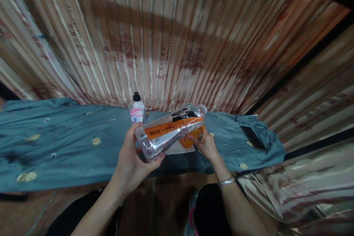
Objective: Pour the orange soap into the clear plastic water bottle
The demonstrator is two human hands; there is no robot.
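My left hand (131, 164) is wrapped round the base end of a large clear plastic bottle (174, 129) with an orange and silver label. The bottle lies tilted in the air, its uncapped-looking neck up to the right. Under that neck, my right hand (206, 145) is closed on an orange see-through plastic thing (189, 140), partly hidden by the bottle; its exact kind I cannot make out. Below it lies a white sheet (177, 149). Just behind the left hand stands a small clear bottle (136, 112) with a black cap and a pink and white label.
A blue-green cloth with yellow patterns (69, 136) covers the long narrow surface. On its right end lies a dark flat phone-like object (253, 137). A pleated printed curtain (155, 44) hangs close behind. My legs and a shoe (192, 210) are below the front edge.
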